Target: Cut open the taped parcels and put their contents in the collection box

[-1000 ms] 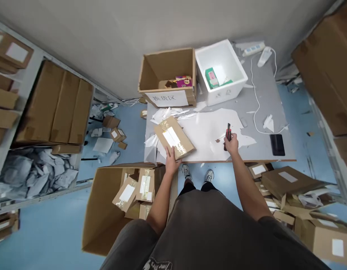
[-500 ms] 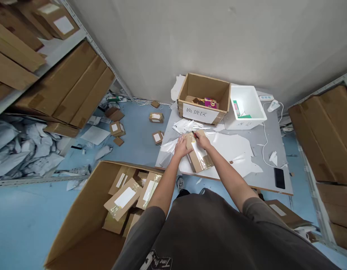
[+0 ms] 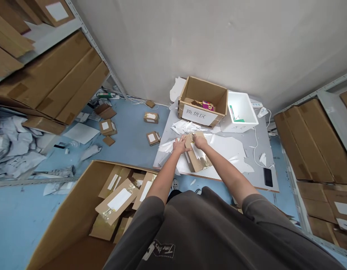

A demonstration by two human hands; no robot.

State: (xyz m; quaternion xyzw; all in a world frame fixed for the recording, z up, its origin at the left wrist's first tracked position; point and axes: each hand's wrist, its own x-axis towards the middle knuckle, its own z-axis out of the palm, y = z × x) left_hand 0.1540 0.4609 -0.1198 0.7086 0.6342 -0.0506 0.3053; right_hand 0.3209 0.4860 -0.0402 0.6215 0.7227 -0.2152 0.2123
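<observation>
A flat brown cardboard parcel (image 3: 199, 160) wrapped in clear tape lies on the grey table (image 3: 255, 176), over torn white paper. My left hand (image 3: 179, 144) presses on the parcel's far left corner and holds it down. My right hand (image 3: 200, 140) is closed at the parcel's far end, right beside the left hand. It is wrapped around a box cutter that the fingers almost entirely hide.
An open labelled cardboard box (image 3: 203, 112) and a white foam bin (image 3: 241, 112) stand at the table's back. A phone (image 3: 267, 177) and a white cable (image 3: 256, 150) lie at the right. A large carton (image 3: 78, 210) of parcels stands on the floor, left. Shelves flank both sides.
My right hand brought the box cutter from the table's middle over to the parcel's far end. My left hand moved up the parcel. The view swung left and pulled back.
</observation>
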